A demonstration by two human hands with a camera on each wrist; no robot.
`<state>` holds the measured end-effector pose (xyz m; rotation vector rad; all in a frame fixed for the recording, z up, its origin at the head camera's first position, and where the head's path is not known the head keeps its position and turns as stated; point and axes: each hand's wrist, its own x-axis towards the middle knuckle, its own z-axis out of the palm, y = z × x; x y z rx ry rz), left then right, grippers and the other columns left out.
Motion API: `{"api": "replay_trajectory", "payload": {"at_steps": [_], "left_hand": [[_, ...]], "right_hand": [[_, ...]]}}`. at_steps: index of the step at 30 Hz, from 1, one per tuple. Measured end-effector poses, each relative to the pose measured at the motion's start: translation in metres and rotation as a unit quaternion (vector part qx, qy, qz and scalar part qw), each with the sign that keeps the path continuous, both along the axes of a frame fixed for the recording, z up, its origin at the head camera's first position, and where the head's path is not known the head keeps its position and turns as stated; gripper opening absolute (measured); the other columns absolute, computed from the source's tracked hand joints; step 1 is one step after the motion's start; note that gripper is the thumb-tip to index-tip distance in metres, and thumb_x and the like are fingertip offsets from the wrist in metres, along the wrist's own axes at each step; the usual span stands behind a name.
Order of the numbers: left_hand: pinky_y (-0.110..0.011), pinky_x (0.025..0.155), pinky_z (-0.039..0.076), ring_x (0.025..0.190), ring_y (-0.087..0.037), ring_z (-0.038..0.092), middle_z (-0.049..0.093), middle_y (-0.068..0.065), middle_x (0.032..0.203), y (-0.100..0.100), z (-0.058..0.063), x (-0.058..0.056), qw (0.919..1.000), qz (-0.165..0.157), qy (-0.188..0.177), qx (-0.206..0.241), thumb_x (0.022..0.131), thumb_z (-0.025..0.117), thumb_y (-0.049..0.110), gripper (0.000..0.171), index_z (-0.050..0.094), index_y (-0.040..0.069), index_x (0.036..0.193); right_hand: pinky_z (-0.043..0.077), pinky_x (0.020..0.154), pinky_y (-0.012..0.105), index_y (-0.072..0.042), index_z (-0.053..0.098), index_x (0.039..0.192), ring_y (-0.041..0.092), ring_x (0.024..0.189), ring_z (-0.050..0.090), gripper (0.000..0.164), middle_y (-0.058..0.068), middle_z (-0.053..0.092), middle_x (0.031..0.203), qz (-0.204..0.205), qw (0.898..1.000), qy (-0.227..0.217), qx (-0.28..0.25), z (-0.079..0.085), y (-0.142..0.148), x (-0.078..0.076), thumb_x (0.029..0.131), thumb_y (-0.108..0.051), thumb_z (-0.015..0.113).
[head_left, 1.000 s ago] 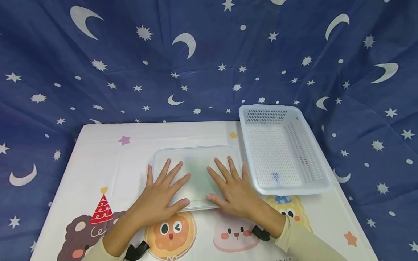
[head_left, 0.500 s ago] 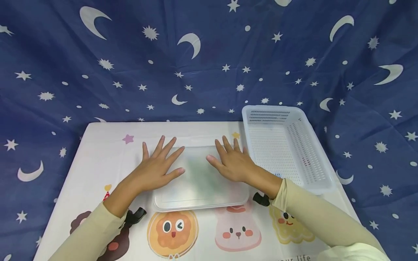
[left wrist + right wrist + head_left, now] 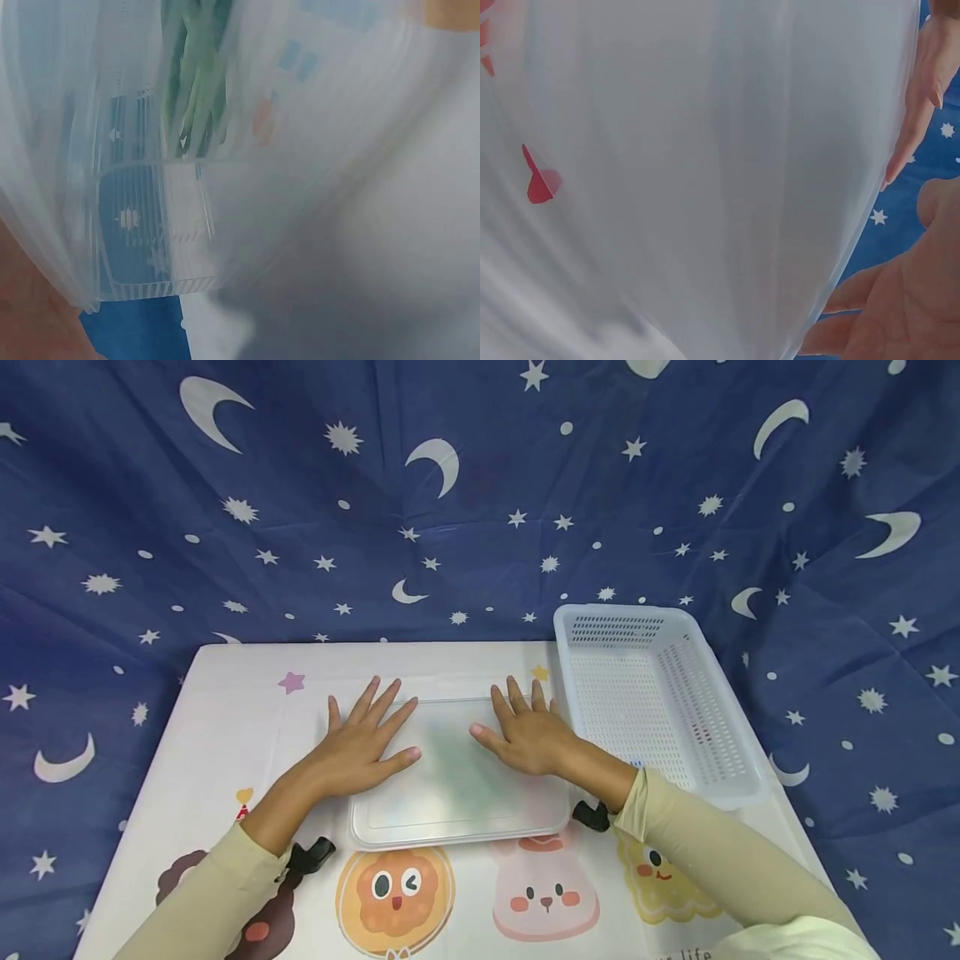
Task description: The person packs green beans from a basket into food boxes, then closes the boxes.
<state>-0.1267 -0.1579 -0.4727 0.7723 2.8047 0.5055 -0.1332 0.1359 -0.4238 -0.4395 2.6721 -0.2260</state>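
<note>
A lidded, clear plastic box (image 3: 457, 802) sits in the middle of the table, with a blurred green patch showing through its lid. In the left wrist view, long green stalks (image 3: 196, 90) lie inside, behind the box wall (image 3: 154, 225). My left hand (image 3: 356, 756) is over the lid's far left part, fingers straight and spread. Over the far right part is my right hand (image 3: 534, 739), its fingers also straight. Both sets of fingertips reach past the far edge. Firm contact with the lid cannot be judged. The right wrist view shows the right palm (image 3: 911, 300) beside the box.
A white perforated basket (image 3: 622, 693) stands at the back right, close to the right hand. The table (image 3: 247, 727) wears a white cloth with cartoon prints. Behind it hangs a blue curtain (image 3: 480, 485) with moons and stars.
Both hands have moved from the middle of the lid away from me to its far side, uncovering its near part. Over the last half second they have barely moved.
</note>
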Motion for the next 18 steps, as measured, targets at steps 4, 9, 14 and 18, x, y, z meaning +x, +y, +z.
{"api": "replay_trajectory", "payload": {"at_steps": [4,9,14,18], "left_hand": [[-0.086,0.108,-0.009,0.16,-0.032,-0.012,0.005,-0.008,0.174,0.0,0.001,0.0,0.9999,0.0,0.002,0.013,0.099,0.044,0.069,0.081,0.024,0.026,0.164],[-0.086,0.108,-0.007,0.16,-0.033,-0.011,0.004,-0.005,0.174,0.0,0.0,-0.002,0.9997,0.003,-0.004,0.023,0.099,0.044,0.068,0.079,0.025,0.026,0.164],[-0.084,0.107,-0.015,0.16,-0.032,-0.012,0.007,-0.003,0.174,-0.003,0.001,-0.001,0.9985,0.013,-0.02,0.05,0.1,0.044,0.065,0.075,0.025,0.029,0.163],[-0.081,0.108,-0.02,0.16,-0.036,-0.01,0.009,-0.002,0.174,-0.011,0.011,0.003,0.9971,0.037,-0.014,0.065,0.102,0.044,0.062,0.071,0.028,0.03,0.163]], "right_hand": [[0.014,0.121,0.072,-0.012,0.014,0.165,0.057,0.153,0.001,0.088,0.019,0.003,0.171,0.001,1.0,0.004,0.003,-0.001,0.001,0.0,0.102,-0.072,0.021],[0.013,0.12,0.074,-0.012,0.014,0.165,0.058,0.152,-0.001,0.085,0.018,0.003,0.171,0.003,1.0,0.003,-0.011,-0.002,0.004,-0.001,0.103,-0.071,0.021],[0.013,0.12,0.074,-0.013,0.018,0.164,0.057,0.152,0.001,0.079,0.017,0.008,0.171,-0.002,0.997,0.0,-0.076,-0.001,0.016,0.001,0.105,-0.065,0.025],[0.025,0.118,0.07,-0.016,0.019,0.165,0.046,0.157,0.007,0.078,0.011,0.014,0.172,-0.017,0.992,0.042,-0.118,0.007,0.03,0.01,0.105,-0.064,0.03]]}}
